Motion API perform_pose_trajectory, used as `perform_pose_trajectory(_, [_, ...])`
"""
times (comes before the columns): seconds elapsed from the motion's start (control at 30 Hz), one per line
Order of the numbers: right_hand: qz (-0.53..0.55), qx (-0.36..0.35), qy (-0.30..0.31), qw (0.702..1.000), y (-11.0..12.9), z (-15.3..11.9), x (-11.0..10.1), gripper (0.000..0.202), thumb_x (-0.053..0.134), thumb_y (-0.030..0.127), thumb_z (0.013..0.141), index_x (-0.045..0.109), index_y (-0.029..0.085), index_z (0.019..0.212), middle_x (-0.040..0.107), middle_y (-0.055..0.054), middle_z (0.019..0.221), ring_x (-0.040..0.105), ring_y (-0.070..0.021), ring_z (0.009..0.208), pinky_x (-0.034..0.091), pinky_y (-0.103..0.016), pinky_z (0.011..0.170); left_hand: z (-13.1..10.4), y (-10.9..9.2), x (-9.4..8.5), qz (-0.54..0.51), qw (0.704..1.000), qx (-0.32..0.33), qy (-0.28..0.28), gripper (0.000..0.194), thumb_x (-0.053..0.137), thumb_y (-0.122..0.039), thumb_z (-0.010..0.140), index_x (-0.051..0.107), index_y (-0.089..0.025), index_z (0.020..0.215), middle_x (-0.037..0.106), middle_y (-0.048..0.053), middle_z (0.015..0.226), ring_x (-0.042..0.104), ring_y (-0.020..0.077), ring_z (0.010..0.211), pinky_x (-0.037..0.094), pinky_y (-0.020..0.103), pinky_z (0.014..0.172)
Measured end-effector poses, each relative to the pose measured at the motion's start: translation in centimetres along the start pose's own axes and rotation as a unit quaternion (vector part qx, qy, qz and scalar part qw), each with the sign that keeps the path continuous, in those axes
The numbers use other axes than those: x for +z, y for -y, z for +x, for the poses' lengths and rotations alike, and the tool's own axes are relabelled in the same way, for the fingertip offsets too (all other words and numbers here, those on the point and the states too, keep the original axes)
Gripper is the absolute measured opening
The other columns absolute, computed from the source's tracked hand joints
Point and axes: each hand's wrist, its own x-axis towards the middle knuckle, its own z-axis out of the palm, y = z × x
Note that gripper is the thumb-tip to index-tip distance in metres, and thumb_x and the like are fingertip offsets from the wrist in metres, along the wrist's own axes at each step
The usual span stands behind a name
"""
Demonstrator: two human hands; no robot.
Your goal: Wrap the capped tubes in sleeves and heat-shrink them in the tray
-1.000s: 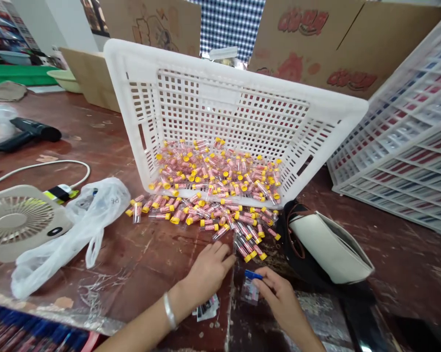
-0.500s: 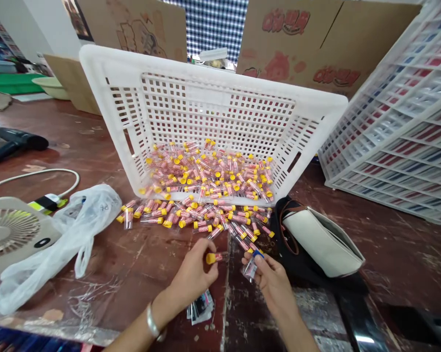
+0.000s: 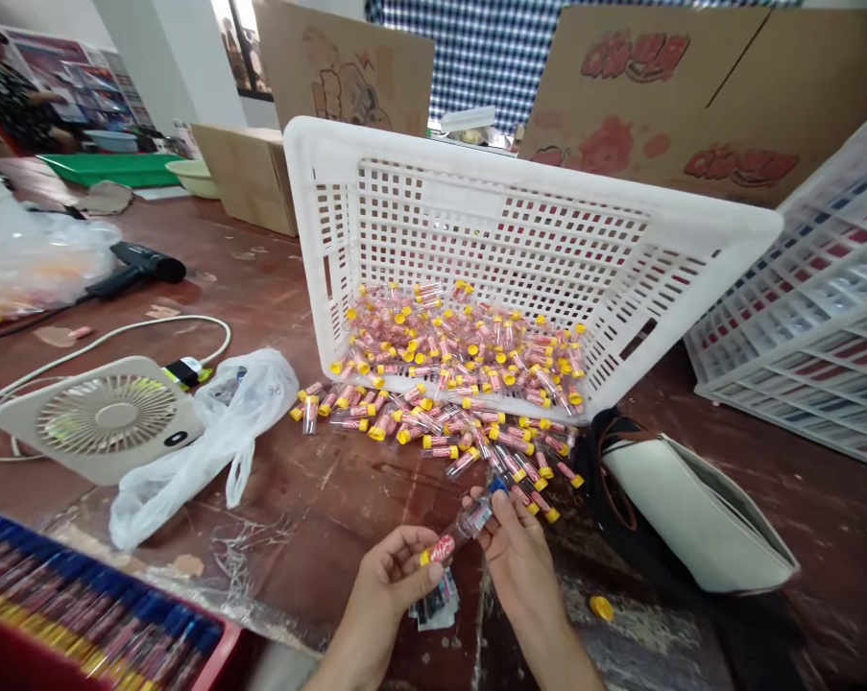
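My left hand [image 3: 390, 585] is closed on a small clear tube with a yellow cap and a pink-and-white label [image 3: 442, 550]. My right hand [image 3: 514, 537] pinches a clear tube with a blue cap [image 3: 483, 509], which has something small and pale inside. The two tubes meet end to end in one slanted line; whether one has slid into the other I cannot tell. Below my hands lies a small stack of printed cards [image 3: 437, 607], partly covered by my left hand. Many yellow-capped tubes [image 3: 469, 422] spill from a tipped white plastic basket [image 3: 534, 192] just beyond.
At lower left a red tray [image 3: 224, 657] holds rows of tubes with blue and yellow ends. A fan [image 3: 108, 413] and a white plastic bag [image 3: 188, 461] stand left. A pale pouch [image 3: 692, 509] and a loose yellow cap [image 3: 601, 607] lie right. A person [image 3: 8, 91] is far back left.
My hands have come together, bringing the two tubes end to end. The view has swung left, bringing the red tray and the person into sight.
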Motion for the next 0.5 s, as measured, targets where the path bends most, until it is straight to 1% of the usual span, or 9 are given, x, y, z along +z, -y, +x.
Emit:
perform_pose_trajectory(0.13, [-0.026,-0.017,0.026,0.999,-0.18,-0.34,0.33,0.028,0.087,0.044,0.068,0.070,0.024,0.077,0.077,-0.003,0.086,0.071,-0.0222,0.082,0.057,-0.038,0.078,-0.14,-0.31,-0.12,0.007,1.000,0.000,0.009,0.036,0.089,-0.032,0.061,0.070,-0.017,0.087,0.073,0.004,0.086,0.065,0.0152,0.080,0.048,0.022,0.074])
perform_pose_trajectory(0.23, [-0.069,-0.032,0.054,0.996,-0.16,-0.34,0.37,0.026,0.085,0.043,0.070,0.071,0.023,0.075,0.076,-0.004,0.084,0.070,-0.0215,0.078,0.055,-0.036,0.076,-0.28,-0.34,-0.20,0.006,1.000,0.005,0.005,0.036,0.089,-0.034,0.061,0.070,-0.016,0.086,0.074,0.004,0.085,0.066,0.0166,0.081,0.048,0.023,0.075])
perform_pose_trajectory(0.37, [-0.133,-0.052,0.085,0.986,0.01,-0.09,0.19,0.022,0.084,0.039,0.073,0.074,0.020,0.078,0.075,-0.005,0.080,0.068,-0.0213,0.074,0.053,-0.033,0.073,-0.03,0.18,-0.70,0.031,0.999,0.022,0.011,0.036,0.088,-0.035,0.061,0.070,-0.016,0.086,0.072,0.003,0.082,0.064,0.0142,0.075,0.046,0.021,0.071])
perform_pose_trajectory(0.5, [-0.161,-0.048,0.101,0.981,0.09,0.08,0.19,0.023,0.078,0.043,0.078,0.076,0.021,0.082,0.075,-0.005,0.079,0.069,-0.0235,0.074,0.053,-0.035,0.072,0.26,0.60,-0.97,0.036,0.999,0.035,0.012,0.037,0.088,-0.037,0.061,0.070,-0.017,0.087,0.072,0.003,0.085,0.065,0.0145,0.076,0.047,0.021,0.070])
